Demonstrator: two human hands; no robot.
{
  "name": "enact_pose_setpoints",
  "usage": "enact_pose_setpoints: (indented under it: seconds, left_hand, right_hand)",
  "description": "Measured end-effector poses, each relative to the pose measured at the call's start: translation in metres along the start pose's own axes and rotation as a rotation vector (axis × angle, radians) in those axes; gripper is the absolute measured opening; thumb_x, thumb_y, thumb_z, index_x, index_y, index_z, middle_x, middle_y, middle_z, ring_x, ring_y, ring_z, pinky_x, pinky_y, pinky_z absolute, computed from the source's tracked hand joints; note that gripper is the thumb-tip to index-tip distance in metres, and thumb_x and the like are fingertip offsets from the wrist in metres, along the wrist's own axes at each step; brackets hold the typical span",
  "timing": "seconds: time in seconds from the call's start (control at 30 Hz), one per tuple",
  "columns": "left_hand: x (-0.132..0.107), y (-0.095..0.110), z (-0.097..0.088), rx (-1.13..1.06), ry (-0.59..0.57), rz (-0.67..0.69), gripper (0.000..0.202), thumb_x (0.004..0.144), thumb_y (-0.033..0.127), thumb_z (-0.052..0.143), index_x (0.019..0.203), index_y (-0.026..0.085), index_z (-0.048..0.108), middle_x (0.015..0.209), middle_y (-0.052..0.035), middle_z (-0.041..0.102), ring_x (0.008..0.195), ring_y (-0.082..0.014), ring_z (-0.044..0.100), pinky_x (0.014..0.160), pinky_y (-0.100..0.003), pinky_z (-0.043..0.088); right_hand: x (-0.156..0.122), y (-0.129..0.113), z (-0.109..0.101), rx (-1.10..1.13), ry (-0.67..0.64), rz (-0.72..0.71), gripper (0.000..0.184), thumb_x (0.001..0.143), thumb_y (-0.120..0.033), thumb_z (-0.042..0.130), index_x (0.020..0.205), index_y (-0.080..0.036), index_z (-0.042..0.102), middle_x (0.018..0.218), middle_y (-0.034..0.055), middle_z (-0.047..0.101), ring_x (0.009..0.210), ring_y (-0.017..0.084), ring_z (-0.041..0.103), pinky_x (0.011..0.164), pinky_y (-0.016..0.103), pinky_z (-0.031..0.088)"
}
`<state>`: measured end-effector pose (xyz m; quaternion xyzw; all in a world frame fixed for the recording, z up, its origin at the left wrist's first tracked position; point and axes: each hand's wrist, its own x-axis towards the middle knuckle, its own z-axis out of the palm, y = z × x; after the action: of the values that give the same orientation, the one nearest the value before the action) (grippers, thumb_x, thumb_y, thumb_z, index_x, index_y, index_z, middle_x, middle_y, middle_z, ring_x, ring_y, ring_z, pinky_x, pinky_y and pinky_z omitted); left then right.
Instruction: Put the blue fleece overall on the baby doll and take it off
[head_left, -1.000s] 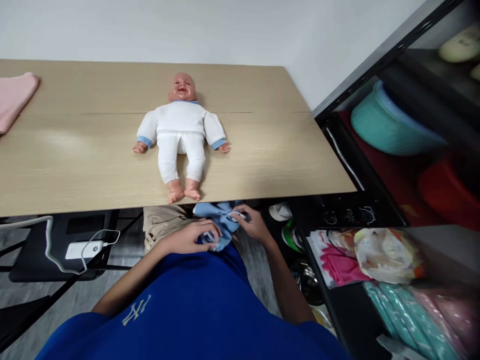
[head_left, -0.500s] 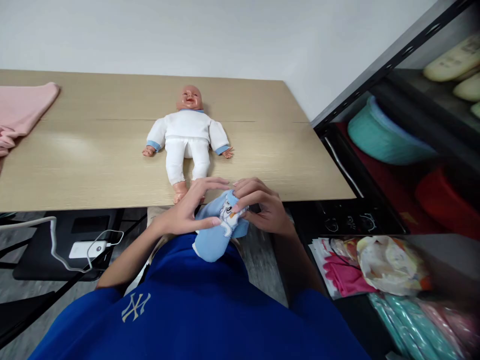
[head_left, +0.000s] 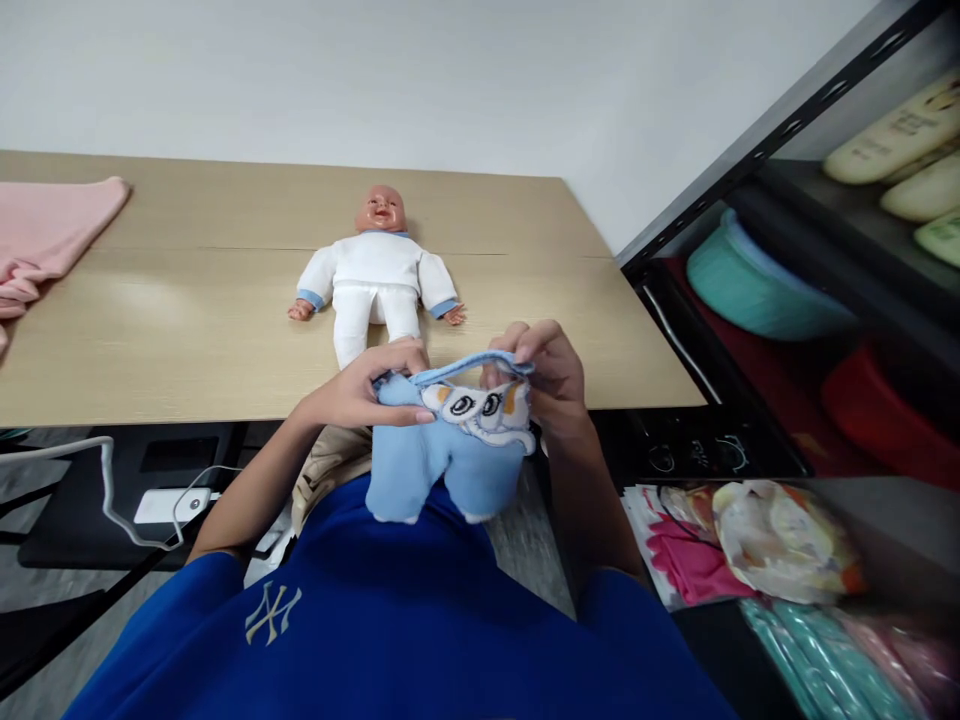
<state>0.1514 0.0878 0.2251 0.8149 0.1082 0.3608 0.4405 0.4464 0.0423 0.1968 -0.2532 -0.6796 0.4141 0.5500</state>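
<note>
Head cam: blue pants w/ cartoon-face patch held up approx 6 o'clk of view ctr, waistband spread. L hand grips pants' 9 o'clk side, thumb in front; R hand pinches waistband, 3 o'clk end. Doll faceup on tbl, 11 o'clk of pants; pink cloth at 10.

Pale wall behind a light wood-grain table, soft glare on its left; black metal shelving at right; grey floor below, with what may be a black chair
</note>
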Motion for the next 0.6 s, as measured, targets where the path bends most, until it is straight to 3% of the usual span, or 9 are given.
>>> enact_pose_setpoints:
  seconds: [0.13, 0.2, 0.3, 0.43, 0.53, 0.6]
  left_hand:
    - [-0.008, 0.011, 0.001, -0.054, 0.036, 0.059, 0.031, 0.104, 0.028, 0.093, 0.104, 0.025, 0.063, 0.111, -0.0033, 0.071, 0.105, -0.0205, 0.071, 0.094, -0.035, 0.060]
    - [-0.011, 0.011, 0.001, -0.049, 0.082, 0.040, 0.034, 0.104, 0.024, 0.093, 0.107, 0.025, 0.059, 0.113, -0.0031, 0.071, 0.109, -0.0204, 0.071, 0.098, -0.035, 0.061]
    - [-0.017, 0.007, -0.001, 0.077, 0.154, -0.049, 0.044, 0.100, 0.030, 0.098, 0.123, 0.026, 0.061, 0.117, -0.0035, 0.068, 0.108, -0.0203, 0.070, 0.096, -0.034, 0.062]
    - [-0.029, 0.005, -0.006, 0.229, 0.145, -0.158, 0.066, 0.100, 0.042, 0.099, 0.149, 0.026, 0.057, 0.126, -0.0068, 0.066, 0.107, -0.0213, 0.071, 0.090, -0.034, 0.064]
    - [-0.036, 0.009, -0.006, 0.263, 0.142, -0.154, 0.073, 0.102, 0.045, 0.098, 0.159, 0.028, 0.056, 0.131, -0.0078, 0.069, 0.096, -0.0182, 0.070, 0.085, -0.033, 0.064]
    - [-0.039, 0.012, -0.004, 0.296, 0.148, -0.100, 0.070, 0.101, 0.047, 0.099, 0.156, 0.028, 0.059, 0.136, -0.0094, 0.071, 0.101, -0.0207, 0.073, 0.088, -0.035, 0.065]
  right_hand:
    - [0.003, -0.005, 0.001, 0.015, -0.005, 0.062, 0.051, 0.097, -0.068, 0.090, 0.127, -0.030, 0.073, 0.107, 0.0050, 0.070, 0.089, 0.023, 0.070, 0.071, 0.035, 0.060]
    - [0.005, -0.009, 0.003, 0.005, -0.043, 0.071, 0.050, 0.098, -0.065, 0.090, 0.130, -0.030, 0.076, 0.108, 0.0053, 0.072, 0.088, 0.023, 0.071, 0.070, 0.034, 0.060]
    - [0.008, -0.015, 0.006, -0.058, -0.085, 0.029, 0.040, 0.102, -0.057, 0.088, 0.129, -0.029, 0.081, 0.108, 0.0061, 0.073, 0.088, 0.022, 0.071, 0.069, 0.033, 0.059]
    - [0.009, -0.025, 0.005, -0.203, -0.149, -0.099, 0.028, 0.105, -0.033, 0.083, 0.133, -0.034, 0.086, 0.109, 0.0058, 0.073, 0.090, 0.021, 0.070, 0.066, 0.031, 0.057]
    - [0.009, -0.032, 0.005, -0.340, -0.176, -0.194, 0.034, 0.102, -0.019, 0.081, 0.130, -0.037, 0.089, 0.103, 0.0035, 0.073, 0.086, 0.021, 0.069, 0.068, 0.032, 0.059]
    - [0.008, -0.037, 0.006, -0.435, -0.178, -0.237, 0.037, 0.102, -0.014, 0.079, 0.128, -0.038, 0.090, 0.101, 0.0024, 0.072, 0.086, 0.020, 0.070, 0.072, 0.033, 0.063]
